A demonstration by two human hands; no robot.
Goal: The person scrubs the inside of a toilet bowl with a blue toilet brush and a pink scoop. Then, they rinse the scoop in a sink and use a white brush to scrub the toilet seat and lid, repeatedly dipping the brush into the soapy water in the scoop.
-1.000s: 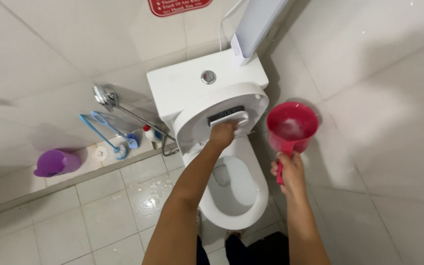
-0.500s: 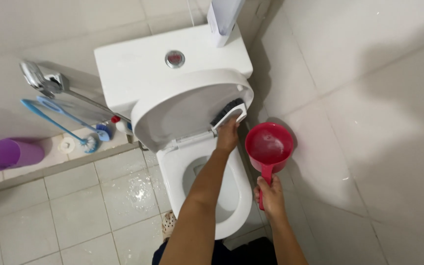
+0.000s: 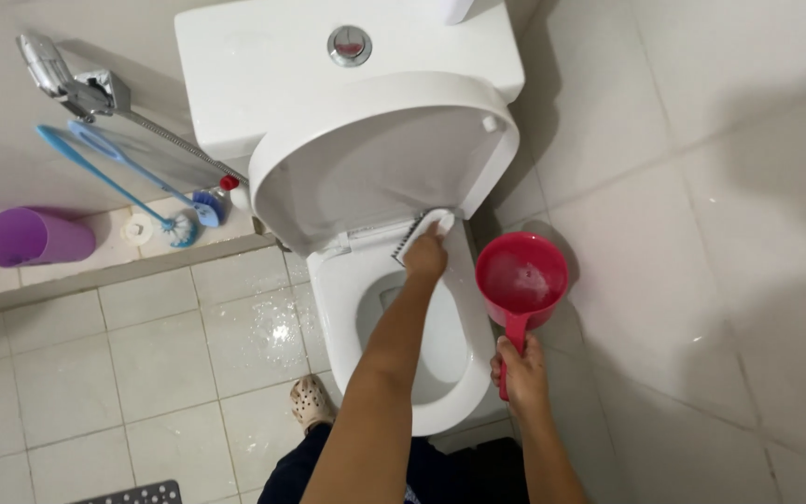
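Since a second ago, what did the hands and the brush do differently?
The left hand slid the white scrub brush down from the upper part of the raised lid to its bottom edge, by the hinge. The right hand lowered the red dipper a little. Both hands kept their grip, the lid stayed up, and the purple cup and blue toilet brush stayed put.

Left hand (image 3: 426, 257) with scrub brush (image 3: 422, 229) slid down raised lid (image 3: 375, 159) toward hinge; red dipper (image 3: 521, 277) lowered.
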